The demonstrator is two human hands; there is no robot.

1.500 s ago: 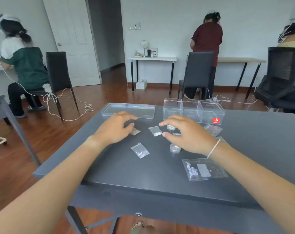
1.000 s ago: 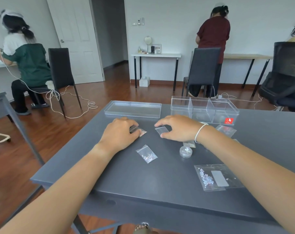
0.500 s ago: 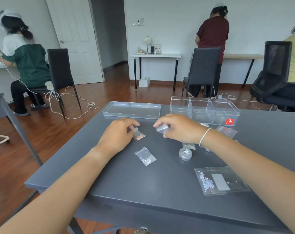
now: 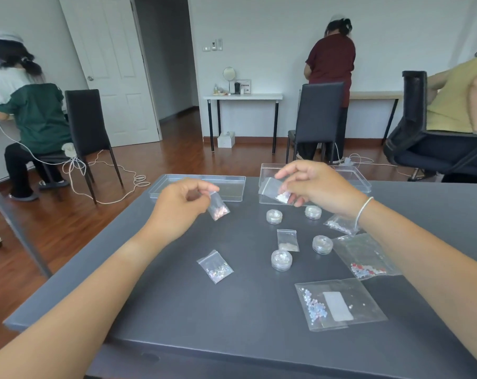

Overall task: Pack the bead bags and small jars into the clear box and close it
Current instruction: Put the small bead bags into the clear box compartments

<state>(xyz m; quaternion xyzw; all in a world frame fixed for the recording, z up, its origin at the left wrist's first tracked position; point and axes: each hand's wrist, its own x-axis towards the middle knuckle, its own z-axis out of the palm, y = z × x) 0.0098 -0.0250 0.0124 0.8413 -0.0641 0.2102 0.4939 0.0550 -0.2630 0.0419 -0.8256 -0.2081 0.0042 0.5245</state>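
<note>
My left hand (image 4: 181, 207) pinches the top of a small bag of pink beads (image 4: 218, 207), lifted off the grey table (image 4: 245, 318). My right hand (image 4: 318, 187) holds a small bag of white beads (image 4: 275, 191) in front of the open clear box (image 4: 353, 177), which it partly hides. The box's clear lid (image 4: 199, 186) lies flat to the left of it. On the table lie several bead bags, among them a small one (image 4: 215, 266), another (image 4: 287, 240), and two large ones (image 4: 339, 303) (image 4: 364, 257). Several small round jars (image 4: 281, 259) (image 4: 322, 244) (image 4: 274, 216) (image 4: 313, 212) stand between them.
Black chairs (image 4: 318, 116) (image 4: 88, 124) stand beyond the table on the wooden floor, with white cables trailing by the left one. Other people sit or stand at desks along the walls. A person in yellow sits on an office chair (image 4: 423, 149) close to the table's far right corner.
Both hands have lifted their small bags off the table. The right hand has moved up toward the clear box, uncovering jars and bags beneath it.
</note>
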